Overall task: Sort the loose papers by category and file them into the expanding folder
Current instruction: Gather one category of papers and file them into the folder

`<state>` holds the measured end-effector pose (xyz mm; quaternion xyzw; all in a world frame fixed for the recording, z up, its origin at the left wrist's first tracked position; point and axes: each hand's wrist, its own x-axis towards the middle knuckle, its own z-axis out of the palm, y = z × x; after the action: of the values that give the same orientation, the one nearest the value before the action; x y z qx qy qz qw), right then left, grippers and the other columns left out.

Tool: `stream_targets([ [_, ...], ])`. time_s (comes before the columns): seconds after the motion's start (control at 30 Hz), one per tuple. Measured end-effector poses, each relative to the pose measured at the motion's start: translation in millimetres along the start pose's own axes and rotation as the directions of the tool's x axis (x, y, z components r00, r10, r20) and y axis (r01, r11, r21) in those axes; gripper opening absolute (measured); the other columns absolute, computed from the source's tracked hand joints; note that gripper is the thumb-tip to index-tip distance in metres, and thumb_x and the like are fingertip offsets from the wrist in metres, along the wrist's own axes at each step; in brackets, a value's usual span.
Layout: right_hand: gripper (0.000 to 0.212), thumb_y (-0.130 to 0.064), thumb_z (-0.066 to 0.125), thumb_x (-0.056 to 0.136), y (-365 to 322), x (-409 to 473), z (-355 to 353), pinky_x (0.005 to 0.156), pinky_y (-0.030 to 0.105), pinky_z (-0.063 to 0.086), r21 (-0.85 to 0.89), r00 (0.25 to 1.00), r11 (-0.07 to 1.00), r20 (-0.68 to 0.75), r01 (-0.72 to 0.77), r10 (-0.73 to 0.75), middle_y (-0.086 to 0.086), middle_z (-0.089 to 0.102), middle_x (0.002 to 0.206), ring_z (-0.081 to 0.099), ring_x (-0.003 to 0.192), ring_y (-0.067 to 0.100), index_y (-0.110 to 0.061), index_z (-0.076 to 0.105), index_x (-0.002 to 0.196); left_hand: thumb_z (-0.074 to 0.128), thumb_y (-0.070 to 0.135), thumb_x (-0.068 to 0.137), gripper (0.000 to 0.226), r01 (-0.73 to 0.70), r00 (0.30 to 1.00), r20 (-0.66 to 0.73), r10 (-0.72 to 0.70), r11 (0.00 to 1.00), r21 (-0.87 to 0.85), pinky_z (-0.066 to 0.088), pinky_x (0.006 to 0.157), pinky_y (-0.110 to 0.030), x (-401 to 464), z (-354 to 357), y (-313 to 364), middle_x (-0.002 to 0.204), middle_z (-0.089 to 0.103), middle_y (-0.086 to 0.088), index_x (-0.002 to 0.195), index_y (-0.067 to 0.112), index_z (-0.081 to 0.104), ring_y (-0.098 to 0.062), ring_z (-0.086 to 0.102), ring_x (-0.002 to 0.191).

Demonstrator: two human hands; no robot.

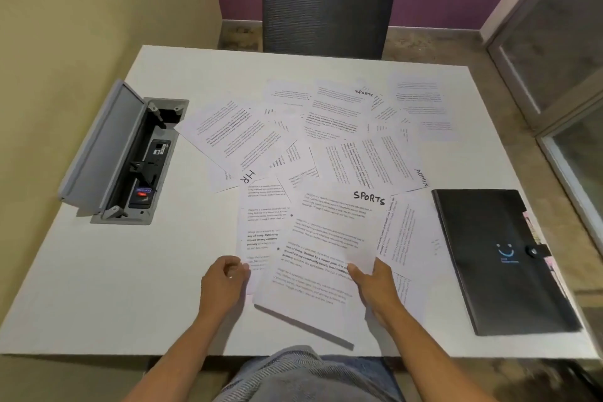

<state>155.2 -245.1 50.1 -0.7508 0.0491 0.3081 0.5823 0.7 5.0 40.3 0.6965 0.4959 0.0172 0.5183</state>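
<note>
SPORTS sheet (329,245) at the near middle of the white table (98,287), its near edge lifted, casting a shadow; my right hand (375,287) grips its right edge, thumb on top, fingers curled beneath; my left hand (223,281) sits just left of it, fingers loosely curled, tips touching the sheet underneath (257,232), though a pinch I cannot confirm. Beyond, loose papers (326,130) overlap in a fan across the middle: one marked HR (248,176) left, ADMIN (375,163) right, another SPORTS (339,101) far. Black expanding folder (499,258) lies closed at the right edge, apart from my hand. Open cable box (130,153) sits left; grey chair (326,3) on the far side.
</note>
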Motion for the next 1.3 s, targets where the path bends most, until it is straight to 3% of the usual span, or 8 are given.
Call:
stream_targets([
  [0.17, 0.042, -0.009, 0.067, 0.092, 5.1, -2.6, -16.1, 0.106, 0.039, 0.045, 0.074, 0.998, 0.997, -0.058, -0.03, 0.035, -0.002, 0.065, 0.122, 0.062, 0.114, 0.019, -0.023, 0.054, 0.13, 0.073, 0.032, 0.087, 0.055, -0.052, 0.995, -0.071, 0.07, 0.972, 0.228, 0.046, 0.101, -0.044, 15.7, 36.0, 20.2, 0.131, 0.052, -0.013, 0.131, 0.005, 0.053, -0.03, 0.052, 0.12],
  [0.37, 0.049, -0.007, 0.065, 0.093, 8.1, -3.5, -30.1, 0.107, 0.045, 0.046, 0.142, 0.993, 0.987, -0.08, -0.071, 0.083, 0.001, 0.065, 0.126, 0.061, 0.116, 0.021, -0.017, 0.052, 0.139, 0.073, 0.044, 0.082, 0.078, 0.082, 0.991, -0.136, -0.013, 0.854, 0.514, 0.035, 0.106, -0.052, 19.2, 61.6, 33.6, 0.149, 0.033, -0.017, 0.141, 0.007, 0.038, -0.036, 0.03, 0.136],
  [0.67, 0.051, -0.008, 0.066, 0.092, 11.9, 0.7, -40.7, 0.107, 0.048, 0.045, 0.124, 0.993, 0.989, -0.078, -0.077, 0.087, 0.002, 0.064, 0.129, 0.06, 0.118, 0.022, -0.014, 0.051, 0.141, 0.085, 0.031, 0.073, 0.092, 0.145, 0.983, -0.16, -0.087, 0.905, 0.4, 0.039, 0.104, -0.053, 23.9, 64.4, 40.8, 0.147, 0.03, -0.017, 0.143, 0.012, 0.029, -0.038, 0.03, 0.134],
  [0.9, 0.052, -0.006, 0.065, 0.093, 13.8, 4.7, -46.3, 0.107, 0.045, 0.045, 0.137, 0.993, 0.987, -0.06, -0.089, 0.098, 0.006, 0.064, 0.13, 0.06, 0.117, 0.023, -0.013, 0.049, 0.142, 0.079, 0.013, 0.075, 0.076, 0.125, 0.988, -0.109, -0.106, 0.976, 0.181, 0.053, 0.087, -0.047, 24.1, 52.9, 39.7, 0.123, 0.06, -0.012, 0.138, 0.017, 0.036, -0.035, 0.06, 0.105],
  [0.97, 0.05, -0.007, 0.065, 0.093, 14.0, 5.7, -48.3, 0.107, 0.047, 0.045, 0.138, 0.992, 0.985, -0.061, -0.1, 0.109, 0.006, 0.065, 0.129, 0.061, 0.115, 0.023, -0.013, 0.051, 0.14, 0.074, 0.012, 0.083, 0.061, 0.158, 0.978, -0.154, -0.139, 0.98, 0.12, 0.05, 0.085, -0.038, 22.5, 44.2, 36.9, 0.122, 0.063, -0.012, 0.135, 0.013, 0.045, -0.034, 0.062, 0.102],
  [1.1, 0.049, -0.009, 0.067, 0.092, 15.1, 7.5, -52.6, 0.106, 0.051, 0.046, 0.132, 0.991, 0.985, -0.06, -0.112, 0.12, 0.004, 0.066, 0.125, 0.062, 0.114, 0.024, -0.014, 0.053, 0.139, 0.077, 0.012, 0.082, 0.021, 0.216, 0.958, -0.195, -0.211, 0.976, 0.007, 0.052, 0.078, -0.037, 17.0, 22.8, 30.9, 0.105, 0.068, -0.013, 0.097, 0.008, 0.062, -0.029, 0.06, 0.083],
  [1.23, 0.049, -0.01, 0.067, 0.092, 15.0, 9.1, -54.0, 0.106, 0.051, 0.046, 0.114, 0.993, 0.988, -0.041, -0.105, 0.11, 0.004, 0.066, 0.127, 0.061, 0.117, 0.026, -0.016, 0.053, 0.139, 0.076, 0.006, 0.083, 0.025, 0.26, 0.951, -0.162, -0.264, 0.964, -0.045, 0.04, 0.058, -0.027, 8.3, 5.7, 20.5, 0.081, 0.06, -0.006, 0.077, 0.011, 0.052, -0.023, 0.053, 0.073],
  [1.3, 0.049, -0.009, 0.065, 0.093, 12.8, 8.7, -53.6, 0.106, 0.045, 0.046, 0.102, 0.996, 0.991, -0.02, -0.084, 0.087, 0.004, 0.065, 0.128, 0.061, 0.115, 0.024, -0.014, 0.052, 0.14, 0.075, 0.007, 0.084, 0.021, 0.257, 0.955, -0.143, -0.261, 0.965, -0.04, 0.04, 0.056, -0.027, 4.6, -2.2, 14.8, 0.086, 0.064, -0.009, 0.083, 0.007, 0.054, -0.021, 0.056, 0.072],
])
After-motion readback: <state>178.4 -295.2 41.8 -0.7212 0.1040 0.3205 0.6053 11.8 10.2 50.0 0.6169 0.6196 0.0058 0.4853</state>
